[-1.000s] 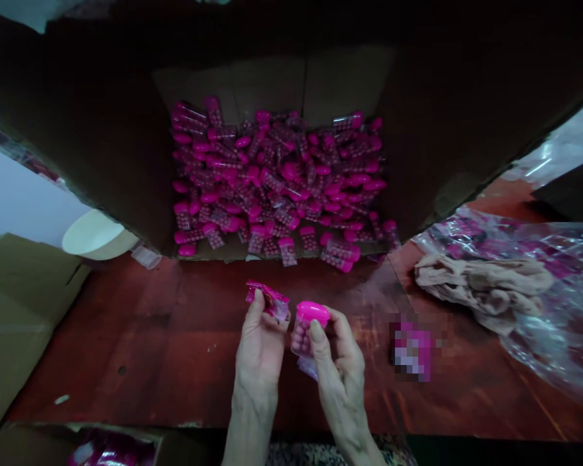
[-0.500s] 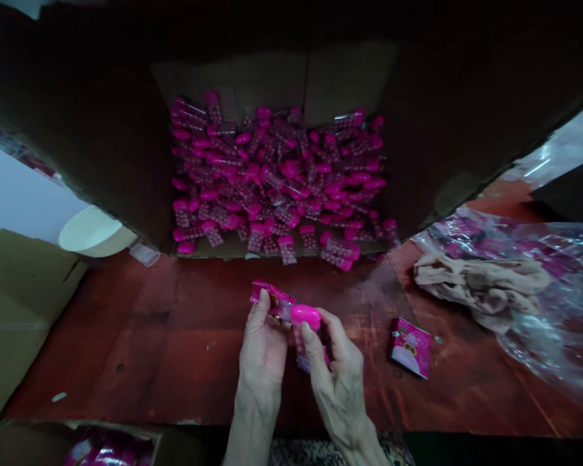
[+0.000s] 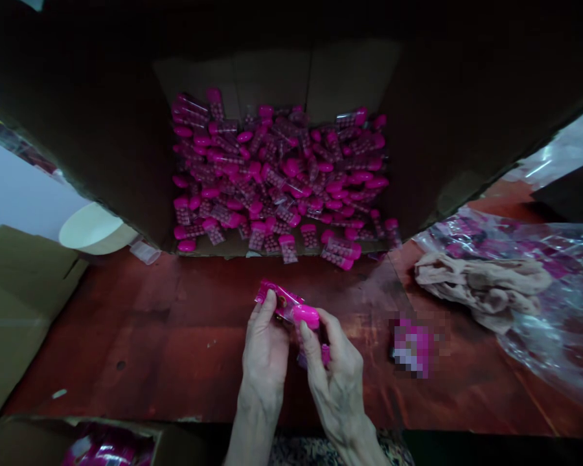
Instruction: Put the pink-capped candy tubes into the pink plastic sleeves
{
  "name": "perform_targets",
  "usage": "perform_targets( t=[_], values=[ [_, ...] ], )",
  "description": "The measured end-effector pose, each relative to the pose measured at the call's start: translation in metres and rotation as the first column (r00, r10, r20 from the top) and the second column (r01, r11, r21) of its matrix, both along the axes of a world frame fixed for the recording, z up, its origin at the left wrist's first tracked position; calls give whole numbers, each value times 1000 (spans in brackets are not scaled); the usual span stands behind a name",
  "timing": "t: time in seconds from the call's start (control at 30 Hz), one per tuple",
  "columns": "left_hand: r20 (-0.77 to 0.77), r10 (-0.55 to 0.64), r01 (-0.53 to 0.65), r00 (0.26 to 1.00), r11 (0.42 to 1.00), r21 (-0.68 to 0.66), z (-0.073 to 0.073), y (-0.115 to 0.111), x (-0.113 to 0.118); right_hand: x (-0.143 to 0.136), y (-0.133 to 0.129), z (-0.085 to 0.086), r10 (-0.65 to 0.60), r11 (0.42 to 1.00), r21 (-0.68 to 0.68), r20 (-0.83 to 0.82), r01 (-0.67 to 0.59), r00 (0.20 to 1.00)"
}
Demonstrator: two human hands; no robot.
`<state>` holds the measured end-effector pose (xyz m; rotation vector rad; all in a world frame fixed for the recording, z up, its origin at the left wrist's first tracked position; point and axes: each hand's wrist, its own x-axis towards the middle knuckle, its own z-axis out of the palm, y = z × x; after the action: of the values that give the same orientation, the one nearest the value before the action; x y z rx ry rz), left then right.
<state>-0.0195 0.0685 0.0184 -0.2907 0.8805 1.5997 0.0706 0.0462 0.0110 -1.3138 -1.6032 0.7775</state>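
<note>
My left hand (image 3: 266, 346) pinches a shiny pink printed wrapper (image 3: 282, 303) between thumb and fingers. Beside it, my right hand (image 3: 335, 362) is closed on a small clear bottle with a bright pink cap (image 3: 306, 316); its body is mostly hidden by my fingers. The cap touches the right end of the wrapper. Below the cap, another bit of pink shows between the right fingers, too covered to make out. Many similar pink-capped bottles (image 3: 282, 181) lie heaped in a large cardboard box (image 3: 354, 71) behind my hands.
On the red table (image 3: 150, 343), a blurred pink packet (image 3: 412, 347) lies right of my hands. Farther right are a crumpled cloth (image 3: 480, 278) and clear plastic bags (image 3: 558, 323). A pale bowl (image 3: 96, 230) and small clear cup (image 3: 144, 252) stand left. Cardboard boxes (image 3: 17, 310) line the left side.
The wrapper has shifted slightly right and now slants down toward the cap. The capped bottle has tilted a little in my right hand. Both hands keep their hold.
</note>
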Motion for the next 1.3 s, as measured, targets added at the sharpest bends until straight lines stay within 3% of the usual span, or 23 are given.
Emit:
perform_targets(
  t=[0.13,0.3,0.43,0.6,0.9,1.03,1.17,1.3],
  values=[
    [-99,2,0,995,1000,22,-4,0,3,2,2,-3,24,999,-31,13,-23,1000],
    [-253,5,4,968,999,36,-9,3,7,9,6,-4,77,969,-224,-140,-108,987],
    [-314,-14,38,949,997,69,-12,4,10,14,8,-12,33,939,-327,-219,-105,975],
    [-390,-102,167,915,976,138,-13,-1,14,18,7,-22,-41,954,-300,-129,0,991],
    [-413,-238,319,879,938,138,-12,-3,6,24,9,-17,68,952,-276,-222,-130,973],
    [-362,-289,365,886,917,162,-12,-2,7,22,6,-14,18,966,-250,-162,-58,987],
    [-324,-238,294,916,946,136,-15,0,6,21,2,-9,-61,962,-273,-115,27,992],
    [-334,-119,165,935,980,112,-17,1,0,23,0,-5,85,898,-414,-172,-151,981]
  ],
)
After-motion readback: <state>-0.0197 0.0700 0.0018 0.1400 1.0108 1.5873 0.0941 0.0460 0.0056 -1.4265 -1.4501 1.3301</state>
